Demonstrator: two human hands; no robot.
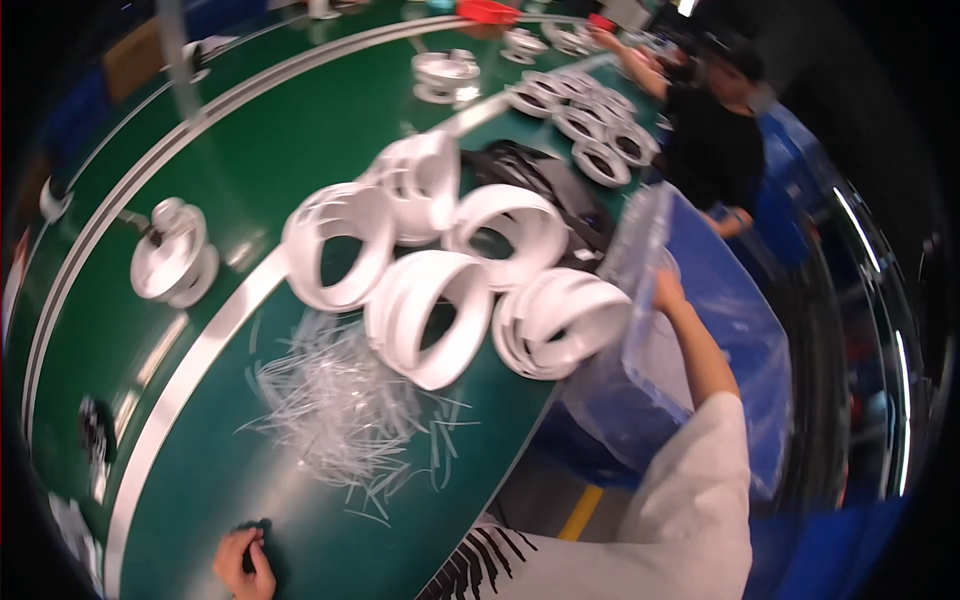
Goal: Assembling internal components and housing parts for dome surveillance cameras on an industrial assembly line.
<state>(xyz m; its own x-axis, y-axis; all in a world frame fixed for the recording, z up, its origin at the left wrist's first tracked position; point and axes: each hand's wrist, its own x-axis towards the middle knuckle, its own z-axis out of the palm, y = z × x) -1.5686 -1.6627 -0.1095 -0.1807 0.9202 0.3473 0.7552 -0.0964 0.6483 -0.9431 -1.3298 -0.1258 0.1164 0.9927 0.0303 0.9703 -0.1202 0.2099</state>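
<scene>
My left hand [243, 563] is low at the left over the green table, fingers loosely curled with the thumb apart; I see nothing held in it. My right hand [668, 288] reaches into a blue bin [735, 300] lined with clear plastic film [640, 235]. Its fingers are blurred and partly hidden, so any hold is unclear. Left of the bin, white ring-shaped parts stand in nested stacks, among them a front stack [400, 315] and one at the bin's edge [530, 340]. Before them lies a loose pile of thin clear plastic strips [340, 400].
A black plastic bag [530, 175] lies behind the stacks. Farther back are several white rings [600, 125] with dark centres, near a co-worker in black [715, 140]. White assemblies [175, 255] sit on the green surface [300, 130] beyond a pale rail [200, 350].
</scene>
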